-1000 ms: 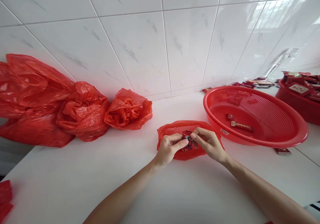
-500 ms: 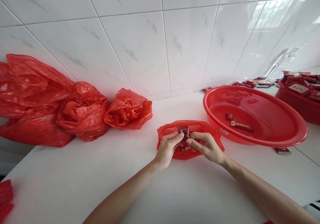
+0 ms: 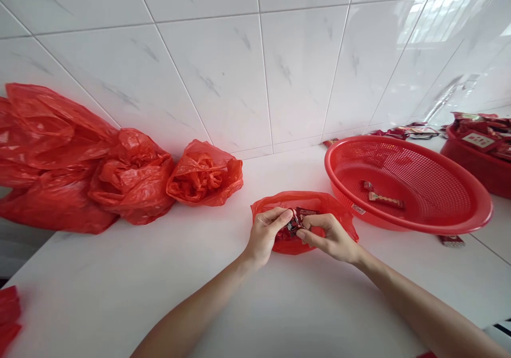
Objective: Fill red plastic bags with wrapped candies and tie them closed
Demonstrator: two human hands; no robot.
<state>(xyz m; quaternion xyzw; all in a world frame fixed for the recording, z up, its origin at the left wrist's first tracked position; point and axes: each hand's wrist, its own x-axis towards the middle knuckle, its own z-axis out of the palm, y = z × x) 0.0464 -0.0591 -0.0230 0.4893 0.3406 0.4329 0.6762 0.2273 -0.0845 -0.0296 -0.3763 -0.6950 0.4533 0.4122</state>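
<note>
Over an open red plastic bag (image 3: 287, 247), my left hand (image 3: 263, 235) pinches a small dark-red wrapped candy (image 3: 294, 222) between thumb and fingers. Closed from the other side, my right hand (image 3: 330, 236) grips the same wrapper's right edge with thumb and forefinger. Another dark-red packet (image 3: 307, 212) shows just behind the fingertips. More wrapped pieces lie in the bag beneath, partly covered by my hands.
Right of the bag stands a red mesh basket (image 3: 407, 227) with a few wrapped sweets inside. Beyond it is a fuller red basin (image 3: 463, 158) of packets. Stuffed red bags (image 3: 131, 179) line the left side against the tiled wall (image 3: 223, 81).
The held candy has tilted and dropped slightly between my fingers, and its round print no longer faces up. A dark packet behind it has come into sight. Both hands stay over the bag.
</note>
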